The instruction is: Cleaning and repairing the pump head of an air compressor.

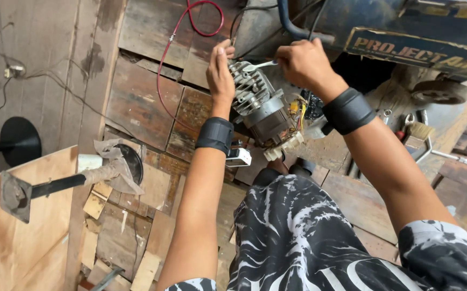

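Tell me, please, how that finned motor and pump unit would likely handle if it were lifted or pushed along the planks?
The finned motor unit looks like solid metal, so probably stiff and heavy for its size. The left hand braces it while the right hand works a wrench, which suggests it could shift or tip. Its loose yellow wires may snag.

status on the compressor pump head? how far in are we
Done: the motor and pump unit sits exposed on the wooden floor, wiring showing. In hand: left hand steadies the finned cylinder head; right hand works a wrench on it. Left: head is not yet off; spare tools lie alongside.
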